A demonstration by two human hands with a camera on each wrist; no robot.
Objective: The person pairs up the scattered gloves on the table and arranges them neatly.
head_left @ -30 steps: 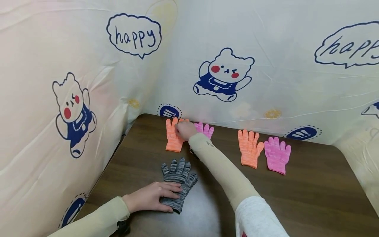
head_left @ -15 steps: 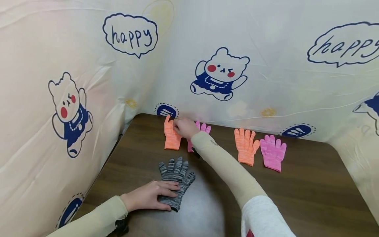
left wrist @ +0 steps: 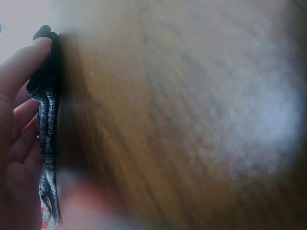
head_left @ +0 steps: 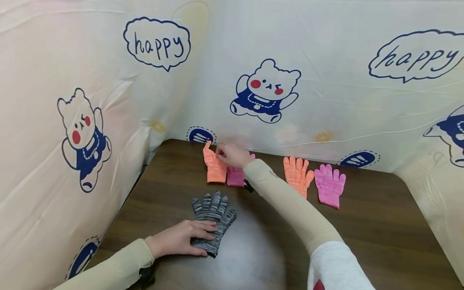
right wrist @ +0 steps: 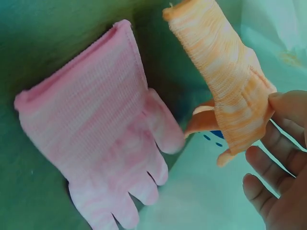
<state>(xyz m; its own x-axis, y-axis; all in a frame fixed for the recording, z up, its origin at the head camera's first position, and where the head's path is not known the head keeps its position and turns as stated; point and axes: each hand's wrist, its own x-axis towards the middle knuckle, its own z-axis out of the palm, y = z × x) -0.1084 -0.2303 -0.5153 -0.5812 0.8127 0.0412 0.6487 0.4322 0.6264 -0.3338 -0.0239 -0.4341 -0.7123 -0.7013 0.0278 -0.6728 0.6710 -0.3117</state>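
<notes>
Near the front of the table, my left hand (head_left: pixel 185 237) rests with extended fingers across the palm and cuff of a grey-and-black striped knit glove (head_left: pixel 214 209). In the left wrist view that striped glove (left wrist: pixel 47 120) shows edge-on under the thumb and fingers. At the back left, my right hand (head_left: pixel 233 155) pinches the side of an orange knit glove (head_left: pixel 214 171) between thumb and index finger. The right wrist view shows this orange glove (right wrist: pixel 225 76) bent, partly raised, some fingers dangling. Beside it lies a pink knit glove (right wrist: pixel 105 120), partly covered by the right hand in the head view.
Farther right on the brown wooden table (head_left: pixel 373 225) lie a second orange glove (head_left: pixel 296 173), partly behind my right forearm, and a second pink glove (head_left: pixel 330 185). A white printed cloth (head_left: pixel 326 60) hangs along the table's back and left edges.
My right hand has drawn the back-left orange glove slightly right and lifted its side, so its spread fingers now bunch together. The left hand stays on the striped glove. The head view has shifted slightly.
</notes>
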